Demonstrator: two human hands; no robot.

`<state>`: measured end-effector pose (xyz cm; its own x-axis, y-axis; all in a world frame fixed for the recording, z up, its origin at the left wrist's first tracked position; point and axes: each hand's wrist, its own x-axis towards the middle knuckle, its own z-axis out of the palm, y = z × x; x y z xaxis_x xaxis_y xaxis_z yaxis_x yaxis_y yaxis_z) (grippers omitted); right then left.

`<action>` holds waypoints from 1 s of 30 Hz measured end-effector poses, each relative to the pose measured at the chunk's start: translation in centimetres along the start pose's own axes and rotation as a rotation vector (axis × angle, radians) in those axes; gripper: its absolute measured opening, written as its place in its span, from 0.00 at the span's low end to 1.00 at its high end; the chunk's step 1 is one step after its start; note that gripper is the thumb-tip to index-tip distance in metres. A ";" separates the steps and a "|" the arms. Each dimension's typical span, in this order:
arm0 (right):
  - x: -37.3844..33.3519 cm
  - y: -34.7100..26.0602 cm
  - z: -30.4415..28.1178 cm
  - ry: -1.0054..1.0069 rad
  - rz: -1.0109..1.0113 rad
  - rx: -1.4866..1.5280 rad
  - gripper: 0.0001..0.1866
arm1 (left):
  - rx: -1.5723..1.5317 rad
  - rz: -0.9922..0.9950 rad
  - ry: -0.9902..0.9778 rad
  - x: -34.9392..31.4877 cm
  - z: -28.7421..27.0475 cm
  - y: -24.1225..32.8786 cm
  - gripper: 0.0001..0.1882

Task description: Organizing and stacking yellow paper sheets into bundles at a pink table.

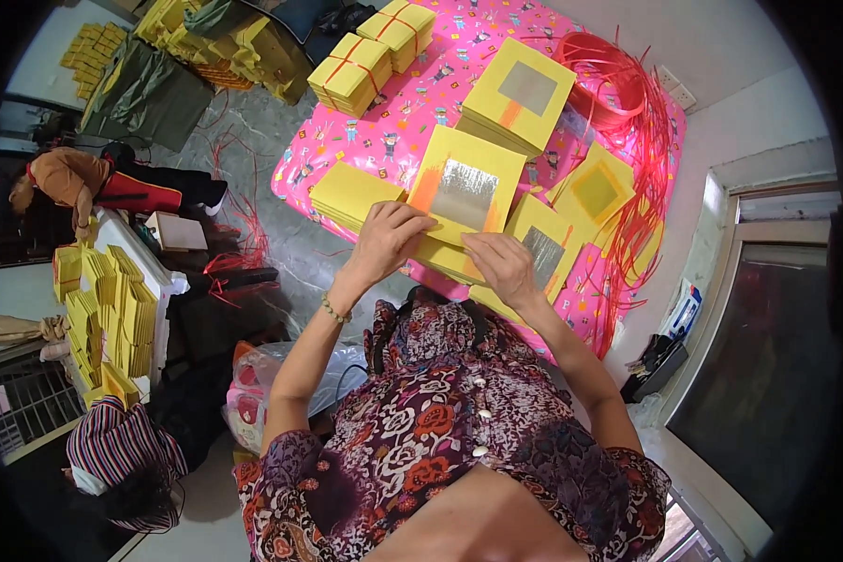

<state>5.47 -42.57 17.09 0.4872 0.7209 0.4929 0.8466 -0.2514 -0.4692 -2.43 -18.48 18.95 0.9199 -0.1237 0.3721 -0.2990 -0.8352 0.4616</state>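
Note:
A yellow joss paper sheet [465, 192] with a silver foil square and an orange streak lies tilted in front of me, on top of a stack. My left hand [391, 239] has its fingers bent over the sheet's near left edge. At the near right edge, the fingers of my right hand [506, 267] pinch the same sheet. Under my hands, part of a yellow paper stack [450, 258] shows; the rest is hidden. Close to my left hand sits a plain yellow stack [354, 194]. Beside my right hand lies another foil-squared stack [545, 248].
The pink patterned tablecloth [375, 140] carries a tall foil-squared stack [520, 94], red-tied bundles [351, 73] and a coil of red strapping [609, 89]. At left, two people work by a white table [164, 281] holding several yellow stacks. A window [749, 365] stands at right.

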 end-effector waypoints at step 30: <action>7.9 10.2 0.2 0.085 0.442 0.115 0.13 | 0.170 0.017 -0.056 3.6 5.6 1.7 0.37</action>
<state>17.93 -39.28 16.02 0.8161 0.5037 0.2833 0.5265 -0.4460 -0.7238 1.84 -23.41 16.56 0.9291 -0.1642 0.3314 -0.2719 -0.9106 0.3111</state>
